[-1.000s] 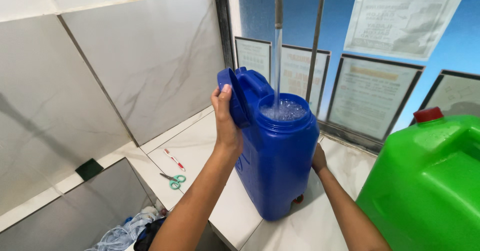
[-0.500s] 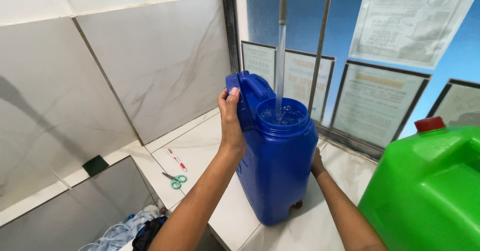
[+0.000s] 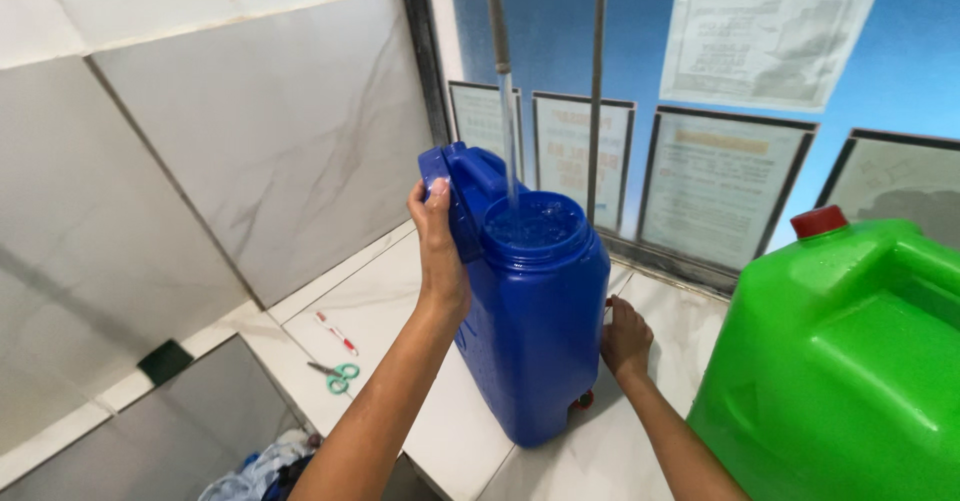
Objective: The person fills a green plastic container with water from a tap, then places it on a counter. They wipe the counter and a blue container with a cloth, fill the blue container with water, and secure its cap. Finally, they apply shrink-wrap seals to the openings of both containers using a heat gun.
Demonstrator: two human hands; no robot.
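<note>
The blue jerrycan [image 3: 535, 331], gripped at its handle by the left hand [image 3: 437, 236] and steadied low by the open right hand [image 3: 626, 339], is nearly brimful under the water stream [image 3: 510, 131] at the counter's [image 3: 390, 306] edge, so cutting the flow looks due.

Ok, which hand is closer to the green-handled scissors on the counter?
Left. The left hand grips the blue jerrycan by its handle, on the side facing the scissors. The right hand rests against the can's far side, farther away.

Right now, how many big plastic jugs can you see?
2. The blue plastic jerrycan stands on the white counter under running water, held by the left hand. The green plastic jerrycan stands at right. Others may be outside the view.
</note>
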